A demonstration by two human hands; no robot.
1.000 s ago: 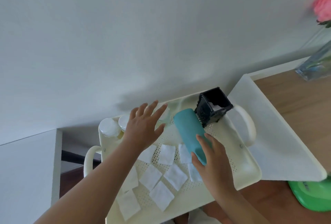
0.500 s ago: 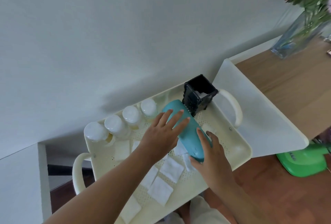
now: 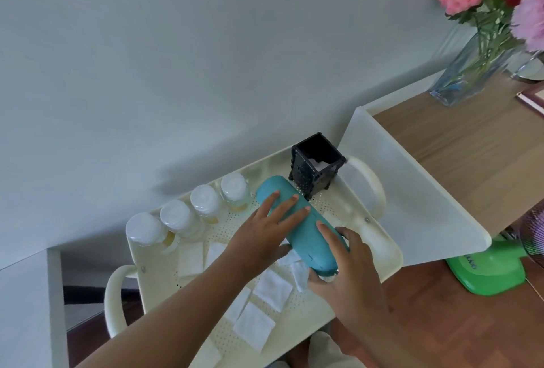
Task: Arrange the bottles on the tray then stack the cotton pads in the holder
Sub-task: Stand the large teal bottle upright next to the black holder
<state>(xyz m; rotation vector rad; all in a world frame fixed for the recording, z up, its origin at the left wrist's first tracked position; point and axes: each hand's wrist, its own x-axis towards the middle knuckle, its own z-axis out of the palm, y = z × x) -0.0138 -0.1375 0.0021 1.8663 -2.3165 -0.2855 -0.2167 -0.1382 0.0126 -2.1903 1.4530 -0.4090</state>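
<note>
A long teal bottle (image 3: pixel 306 238) lies tilted over the cream perforated tray (image 3: pixel 379 238). My right hand (image 3: pixel 344 267) grips its near end. My left hand (image 3: pixel 265 235) rests on its upper side, fingers spread along it. Several white-capped clear bottles (image 3: pixel 203 201) stand in a row along the tray's far edge. A black square holder (image 3: pixel 316 166) stands at the tray's far right corner with a white pad inside. Several white square cotton pads (image 3: pixel 272 285) lie loose on the tray under and beside my arms.
A wooden table (image 3: pixel 459 144) with a white raised edge sits to the right, holding a glass vase of flowers (image 3: pixel 474 64). A green object (image 3: pixel 488 270) lies on the floor below it. A plain wall is right behind the tray.
My left hand came down from hovering over the small bottles onto the teal bottle. The view shifted, bringing the row of white-capped bottles and the vase into sight.
</note>
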